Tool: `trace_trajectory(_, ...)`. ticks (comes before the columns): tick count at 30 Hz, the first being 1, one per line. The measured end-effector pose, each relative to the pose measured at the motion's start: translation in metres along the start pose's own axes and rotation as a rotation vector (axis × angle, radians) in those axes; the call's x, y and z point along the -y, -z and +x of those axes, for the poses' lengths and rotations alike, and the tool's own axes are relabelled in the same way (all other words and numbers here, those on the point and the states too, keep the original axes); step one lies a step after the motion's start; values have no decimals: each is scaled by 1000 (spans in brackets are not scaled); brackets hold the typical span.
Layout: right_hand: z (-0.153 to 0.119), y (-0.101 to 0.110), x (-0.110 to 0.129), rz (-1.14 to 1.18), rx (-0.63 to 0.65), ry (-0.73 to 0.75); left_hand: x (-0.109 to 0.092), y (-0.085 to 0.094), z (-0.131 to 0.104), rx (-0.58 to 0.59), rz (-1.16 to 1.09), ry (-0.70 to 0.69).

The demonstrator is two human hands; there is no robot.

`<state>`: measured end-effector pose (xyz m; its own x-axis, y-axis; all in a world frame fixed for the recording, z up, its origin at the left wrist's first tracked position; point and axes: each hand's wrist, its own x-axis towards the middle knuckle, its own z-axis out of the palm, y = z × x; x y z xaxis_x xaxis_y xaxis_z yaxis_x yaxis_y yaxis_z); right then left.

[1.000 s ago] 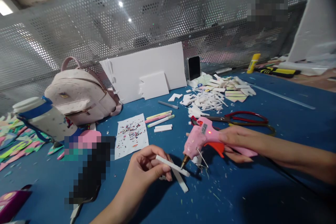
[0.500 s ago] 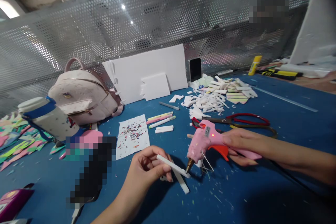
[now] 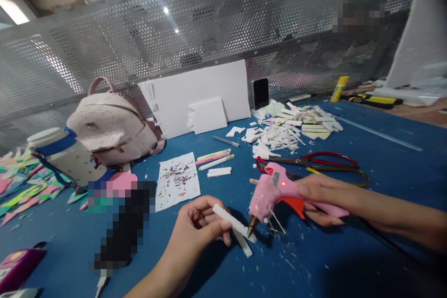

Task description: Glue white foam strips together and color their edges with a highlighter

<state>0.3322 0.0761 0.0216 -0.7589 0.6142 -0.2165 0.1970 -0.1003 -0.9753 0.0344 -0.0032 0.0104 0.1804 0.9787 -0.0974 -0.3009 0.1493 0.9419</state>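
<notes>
Between thumb and fingers, my left hand [image 3: 200,233] pinches a white foam strip [image 3: 230,220]. Another white strip [image 3: 243,244] slants down beneath it; whether the hand also holds that one is unclear. My right hand [image 3: 319,195] is wrapped round the handle of a pink glue gun [image 3: 267,193], fingers by its orange trigger. A small red light glows on the gun's side. Its brass nozzle [image 3: 251,226] points down at the right end of the upper strip and appears to touch it. The gun's wire stand hangs just above the blue table [image 3: 300,270].
Red-handled scissors [image 3: 328,159] lie behind the gun, near a heap of white scraps [image 3: 275,137]. Markers [image 3: 216,163] and a speckled paper sheet [image 3: 178,179] are beyond my left hand. A bottle [image 3: 70,156] and a backpack [image 3: 111,125] stand at left.
The upper strip has shifted slightly right and down in my left hand. The nozzle now sits a little back from the strip's far tip, with the gun nearly in the same place.
</notes>
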Motion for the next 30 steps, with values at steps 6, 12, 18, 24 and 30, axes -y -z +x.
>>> trace_trajectory(6,1,-3,0,4,-6,-16,0,-1,0,1,-5,2)
trace_trajectory(12,1,-4,-3,13,-23,-28,-1,-3,-2,9,-13,2)
trace_trajectory(18,3,-8,-2,19,-39,-43,0,-2,-2,20,-18,0)
trace_trajectory(24,-1,-14,11,30,-50,-65,7,4,1,69,-18,-11)
trace_trajectory(30,-1,-16,15,-10,-37,-59,7,4,1,64,-17,-14)
